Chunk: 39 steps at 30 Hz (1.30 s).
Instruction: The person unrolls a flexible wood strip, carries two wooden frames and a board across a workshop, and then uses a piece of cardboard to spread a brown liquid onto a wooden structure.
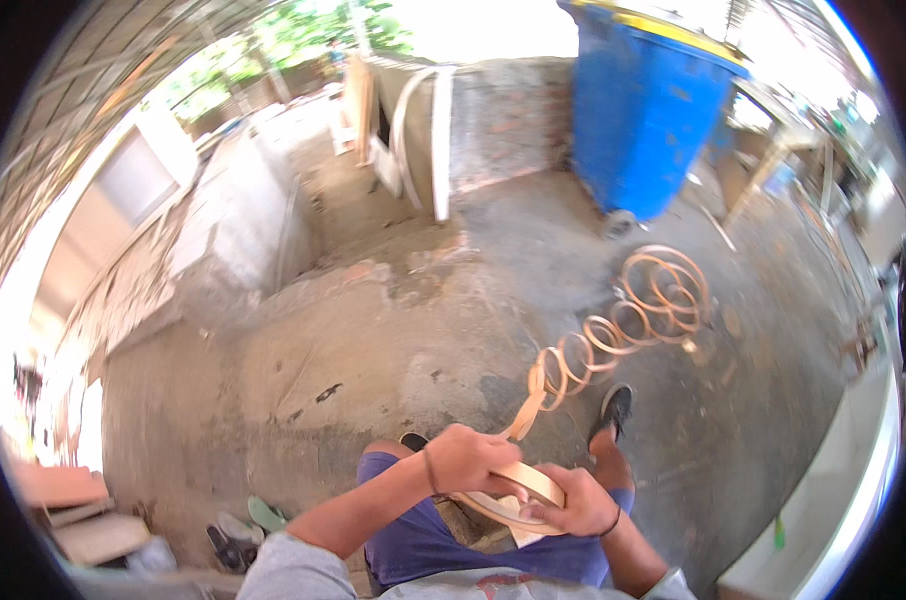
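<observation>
In the lower centre of the frame, my right hand [583,503] grips the right side of a wood-coloured edging roll [533,481]; my left hand [471,460] is closed on its upper left. The loose strip [533,403] (all springy loops) trails toward the blue wheeled bin [643,115], upper right.

We note free passage over the floor [263,370] ahead-left, bounded by the low grey wall [235,215]. Ahead-right, the loosely coiled strip [537,384] obstructs our way, with the blue bin [648,120] behind it.
</observation>
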Each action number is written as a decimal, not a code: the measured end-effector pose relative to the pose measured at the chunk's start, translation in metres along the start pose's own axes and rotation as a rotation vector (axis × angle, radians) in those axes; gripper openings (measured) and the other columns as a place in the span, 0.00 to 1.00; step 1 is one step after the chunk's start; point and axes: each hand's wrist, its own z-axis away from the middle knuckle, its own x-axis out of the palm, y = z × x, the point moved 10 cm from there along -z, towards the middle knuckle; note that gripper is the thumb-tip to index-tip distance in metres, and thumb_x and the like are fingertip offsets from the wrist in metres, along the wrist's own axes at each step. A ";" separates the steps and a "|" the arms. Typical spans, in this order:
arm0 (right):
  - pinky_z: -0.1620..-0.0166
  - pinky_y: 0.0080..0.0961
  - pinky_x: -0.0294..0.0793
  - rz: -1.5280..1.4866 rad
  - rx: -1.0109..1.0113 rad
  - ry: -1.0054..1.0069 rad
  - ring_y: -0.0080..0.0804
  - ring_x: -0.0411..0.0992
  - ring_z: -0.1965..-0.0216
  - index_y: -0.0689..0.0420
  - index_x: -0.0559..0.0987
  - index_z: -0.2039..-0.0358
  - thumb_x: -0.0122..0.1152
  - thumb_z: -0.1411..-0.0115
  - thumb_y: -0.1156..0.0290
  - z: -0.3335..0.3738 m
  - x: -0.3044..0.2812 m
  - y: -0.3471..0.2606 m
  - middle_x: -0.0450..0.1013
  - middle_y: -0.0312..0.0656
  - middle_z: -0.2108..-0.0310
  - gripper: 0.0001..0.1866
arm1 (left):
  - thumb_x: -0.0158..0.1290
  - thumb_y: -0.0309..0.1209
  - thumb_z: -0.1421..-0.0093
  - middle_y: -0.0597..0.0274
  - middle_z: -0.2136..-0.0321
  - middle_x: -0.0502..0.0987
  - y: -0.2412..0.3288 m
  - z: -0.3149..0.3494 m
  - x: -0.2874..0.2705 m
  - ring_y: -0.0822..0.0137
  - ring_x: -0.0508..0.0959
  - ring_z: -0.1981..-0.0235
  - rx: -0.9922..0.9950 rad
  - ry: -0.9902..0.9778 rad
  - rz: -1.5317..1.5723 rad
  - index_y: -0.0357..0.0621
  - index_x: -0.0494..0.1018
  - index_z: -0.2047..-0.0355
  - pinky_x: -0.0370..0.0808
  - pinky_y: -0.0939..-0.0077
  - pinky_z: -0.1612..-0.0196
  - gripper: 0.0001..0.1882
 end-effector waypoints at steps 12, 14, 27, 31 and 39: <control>0.66 0.18 0.67 -0.626 -0.386 0.252 0.20 0.68 0.70 0.68 0.68 0.56 0.55 0.45 0.68 0.116 -0.005 -0.067 0.69 0.38 0.73 0.20 | 0.37 0.57 0.42 0.58 0.83 0.72 -0.009 0.110 0.028 0.68 0.74 0.81 -0.427 0.945 1.307 0.36 0.67 0.67 0.72 0.78 0.77 0.31; 0.63 0.19 0.68 -0.631 -0.411 0.378 0.22 0.68 0.68 0.67 0.68 0.57 0.56 0.45 0.68 0.116 0.015 -0.046 0.70 0.39 0.71 0.19 | 0.36 0.56 0.41 0.59 0.84 0.71 -0.015 0.112 0.014 0.68 0.73 0.82 -0.483 0.930 1.252 0.36 0.68 0.68 0.71 0.80 0.79 0.31; 0.75 0.13 0.65 -0.317 -0.184 0.618 0.16 0.66 0.78 0.65 0.73 0.72 0.62 0.50 0.57 0.137 0.042 -0.067 0.70 0.34 0.81 0.20 | 0.50 0.45 0.46 0.58 0.81 0.73 0.095 0.101 -0.071 0.60 0.74 0.80 0.073 0.552 0.088 0.42 0.72 0.73 0.69 0.73 0.77 0.17; 0.77 0.20 0.69 -0.442 -0.510 0.819 0.25 0.68 0.81 0.67 0.69 0.64 0.52 0.44 0.52 0.169 0.008 -0.113 0.71 0.43 0.79 0.26 | 0.35 0.49 0.37 0.62 0.80 0.72 0.006 0.143 -0.013 0.68 0.72 0.81 -0.434 0.916 0.956 0.39 0.71 0.71 0.69 0.78 0.75 0.25; 0.67 0.28 0.73 -0.485 -0.647 0.680 0.32 0.71 0.72 0.67 0.67 0.58 0.52 0.45 0.49 0.141 0.055 -0.088 0.70 0.44 0.74 0.29 | 0.28 0.59 0.41 0.64 0.84 0.67 0.008 0.158 -0.029 0.70 0.68 0.85 -0.520 1.161 1.300 0.41 0.66 0.72 0.69 0.79 0.80 0.32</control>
